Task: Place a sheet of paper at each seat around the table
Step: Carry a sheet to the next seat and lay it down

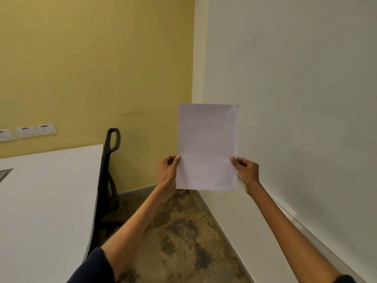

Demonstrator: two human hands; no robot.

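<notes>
Paper (pixel 207 147): one white sheet, held upright in the air with its long axis vertical, out in front of the person over the floor, not over the table.
Left hand (pixel 167 170): pinched on the sheet's left edge, low down, thumb on the near face.
Right hand (pixel 245 171): pinched on the right edge at the same height, thumb likewise in front.
Table (pixel 47 201): white top at about 8 o'clock from the sheet, well apart; no paper on the part in view.
Chair (pixel 109 176): black, tucked against the table's end, between table and sheet.
Key relation: the seat lies down-left, so the left hand is nearer; the sheet probably must tip flat and travel towards 8 o'clock.
</notes>
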